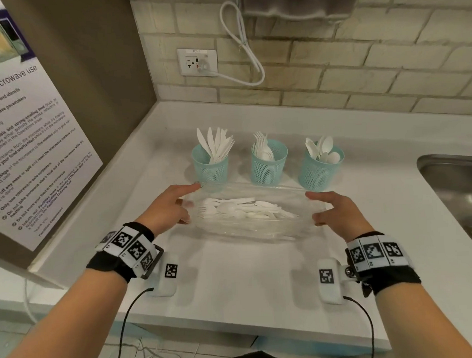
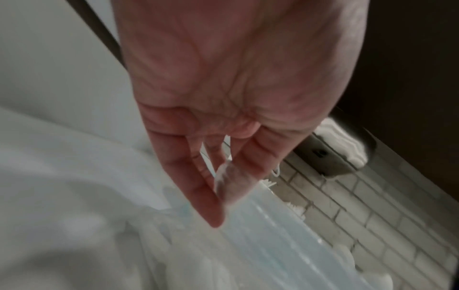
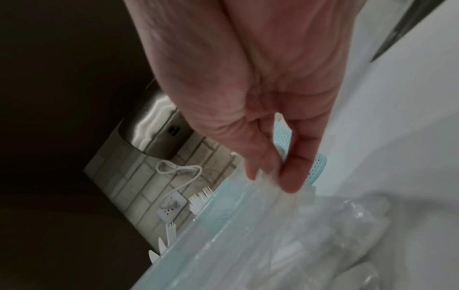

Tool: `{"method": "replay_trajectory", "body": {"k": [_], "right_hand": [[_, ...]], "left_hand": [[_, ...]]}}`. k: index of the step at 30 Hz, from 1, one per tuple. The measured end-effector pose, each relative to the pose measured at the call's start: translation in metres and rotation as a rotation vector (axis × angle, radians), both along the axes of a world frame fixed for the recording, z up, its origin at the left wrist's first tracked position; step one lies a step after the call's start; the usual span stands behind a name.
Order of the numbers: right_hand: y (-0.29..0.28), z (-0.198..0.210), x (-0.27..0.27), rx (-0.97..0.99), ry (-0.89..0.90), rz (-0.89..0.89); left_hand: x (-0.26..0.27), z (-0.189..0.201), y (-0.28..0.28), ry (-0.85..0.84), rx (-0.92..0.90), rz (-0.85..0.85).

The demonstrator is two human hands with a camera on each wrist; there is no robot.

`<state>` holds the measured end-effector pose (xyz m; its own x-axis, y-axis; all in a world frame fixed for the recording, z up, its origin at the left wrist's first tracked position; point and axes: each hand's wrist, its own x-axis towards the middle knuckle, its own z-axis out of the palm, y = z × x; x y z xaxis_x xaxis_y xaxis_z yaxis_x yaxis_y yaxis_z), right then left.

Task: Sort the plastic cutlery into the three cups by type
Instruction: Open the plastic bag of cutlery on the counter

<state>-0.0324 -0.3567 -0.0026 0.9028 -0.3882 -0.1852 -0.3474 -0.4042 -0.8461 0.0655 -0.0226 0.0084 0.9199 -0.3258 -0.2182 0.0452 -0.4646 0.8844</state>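
White counter (image 1: pixel 232 272): clear bag (image 1: pixel 247 229) of loose cutlery (image 1: pixel 244 209) lies between hands, long axis 9-to-3. Left hand (image 1: pixel 167 205) pinches 9 o'clock end, right hand (image 1: pixel 335 211) pinches 3 o'clock end. Cups (image 1: pixel 269 164) at 12 o'clock.

Teal mesh cups: three — knife cup (image 1: pixel 210 166), fork cup (image 1: pixel 269 164), spoon cup (image 1: pixel 320 170). Clear plastic bag (image 1: pixel 247 229): one, holding mixed white cutlery (image 1: pixel 244 209), number uncountable. Wall socket (image 1: pixel 197 62): one. Sink (image 1: pixel 454 182): one.
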Motion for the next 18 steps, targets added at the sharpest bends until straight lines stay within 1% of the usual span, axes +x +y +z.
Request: {"method": "replay_trajectory", "body": {"k": [1, 3, 4, 5, 6, 7, 8, 9, 10, 12, 13, 14, 15, 16, 18], "right_hand": [[0.000, -0.003, 0.002, -0.068, 0.003, 0.003], [0.006, -0.005, 0.006, -0.340, -0.049, 0.000], [0.012, -0.004, 0.007, -0.477, -0.116, -0.012], [0.021, -0.002, 0.007, -0.552, -0.210, -0.008], [0.030, 0.001, 0.008, -0.555, -0.284, 0.030], [0.039, 0.002, 0.010, -0.510, -0.321, 0.099], [0.045, 0.002, 0.011, -0.470, -0.293, 0.175], [0.048, 0.000, 0.013, -0.474, -0.204, 0.244], [0.047, -0.002, 0.015, -0.521, -0.067, 0.301], [0.040, -0.004, 0.019, -0.605, 0.196, 0.370], [0.040, -0.003, 0.022, -0.624, 0.263, 0.386], [0.043, 0.000, 0.025, -0.640, 0.283, 0.398], [0.049, 0.003, 0.030, -0.656, 0.255, 0.421], [0.057, 0.006, 0.035, -0.661, 0.203, 0.471], [0.078, 0.010, 0.046, -0.637, 0.098, 0.630]], "left_hand": [[0.000, -0.002, -0.002, -0.040, 0.058, -0.013], [-0.002, -0.004, -0.005, -0.155, 0.226, -0.029], [-0.003, -0.006, -0.007, -0.209, 0.302, -0.037], [-0.004, -0.008, -0.009, -0.245, 0.359, -0.047], [-0.005, -0.011, -0.011, -0.256, 0.400, -0.058], [-0.005, -0.014, -0.013, -0.254, 0.436, -0.070], [-0.004, -0.016, -0.015, -0.246, 0.468, -0.086], [-0.003, -0.018, -0.016, -0.229, 0.496, -0.103], [-0.001, -0.020, -0.015, -0.206, 0.509, -0.121], [0.002, -0.023, -0.013, -0.164, 0.454, -0.168], [0.003, -0.024, -0.011, -0.134, 0.417, -0.185], [0.002, -0.024, -0.010, -0.104, 0.396, -0.193], [0.001, -0.023, -0.011, -0.081, 0.387, -0.203], [-0.001, -0.022, -0.012, -0.065, 0.383, -0.209], [-0.003, -0.019, -0.015, -0.063, 0.362, -0.216]]}}
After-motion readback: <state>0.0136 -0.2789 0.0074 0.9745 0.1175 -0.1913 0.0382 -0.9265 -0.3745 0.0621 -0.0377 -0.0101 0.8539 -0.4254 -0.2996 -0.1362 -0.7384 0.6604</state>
